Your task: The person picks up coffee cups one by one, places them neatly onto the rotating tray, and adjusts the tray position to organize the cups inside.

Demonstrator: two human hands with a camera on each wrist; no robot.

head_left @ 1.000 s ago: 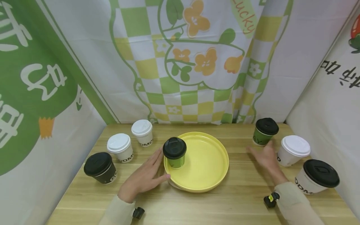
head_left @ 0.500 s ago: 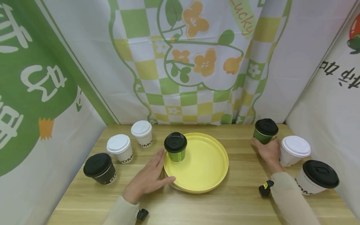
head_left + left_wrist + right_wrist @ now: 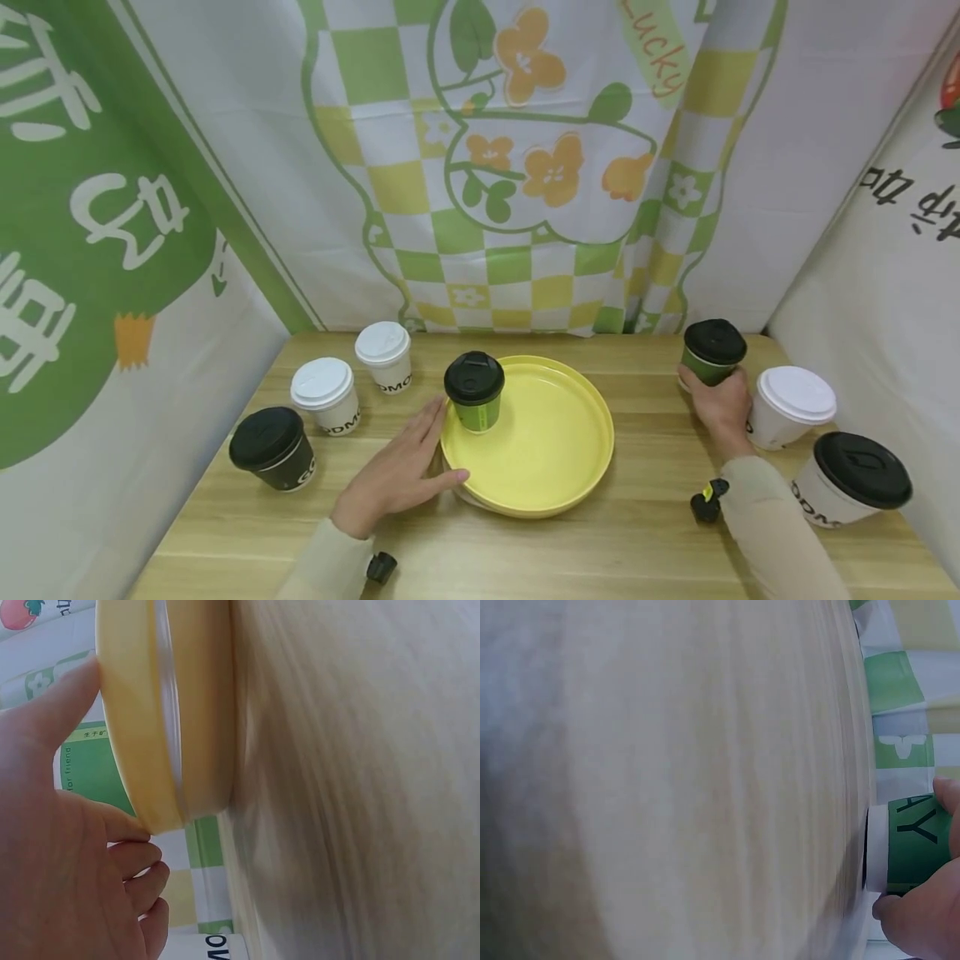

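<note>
To the right of the yellow plate (image 3: 558, 492), near the back edge of the wooden table (image 3: 600, 550), the right hand (image 3: 718, 406) wraps its fingers and thumb around the green cup with the black lid (image 3: 712, 352). The right wrist view shows the cup's white foot at, or barely off, the tabletop, with fingertips curled round the green wall.

The left hand (image 3: 397, 477) lies with straight, slightly spread fingers against the plate's left rim, thumb along its near edge, steadying it without gripping. A second green cup (image 3: 475, 390) stands upright inside the plate on its left part.

The main risk, as I judge it, lies in the crowding right of the plate: the white-lidded cup (image 3: 791, 407) stands just beside the right hand, touching or nearly touching its knuckles, so a sideways swing of the wrist could knock it over. Squeezing the paper wall too hard could pop the lid. A low carry toward the plate could catch the cup's foot on the raised rim and tip it.

The held cup stands upright, its long axis vertical, lid up and base down; I cannot tell which way the lid's sip hole faces.
</note>
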